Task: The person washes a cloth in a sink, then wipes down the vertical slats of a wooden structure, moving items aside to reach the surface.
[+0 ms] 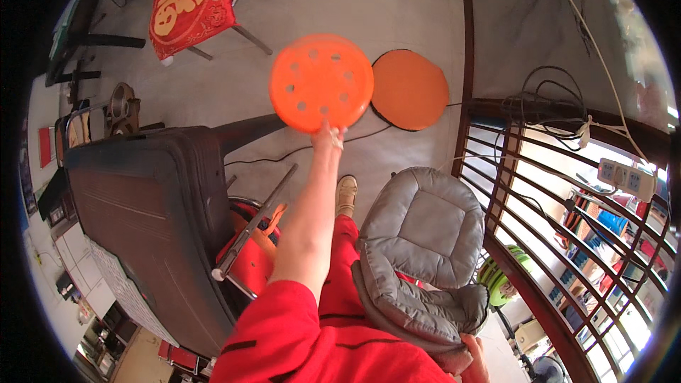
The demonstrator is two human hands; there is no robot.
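My left hand [329,139] reaches forward, its fingers on the near rim of a round orange plastic stool [322,82] with a ring of holes in its top. The stool's legs are hidden beneath it. Just right of it, a round orange pad with a dark edge [410,90] lies low, by the floor. My right hand [475,357], low at the right, grips the back edge of a grey padded chair [437,219]. That chair stands at my right leg, its cushioned seat facing up.
A dark table [138,213] fills the left. Beside it is a red metal-framed chair [250,260]. A stool with a red patterned cover [186,2] stands at upper left. A black cable [276,159] crosses the floor. On the right are a barred wooden partition [542,223] and a power strip [626,179].
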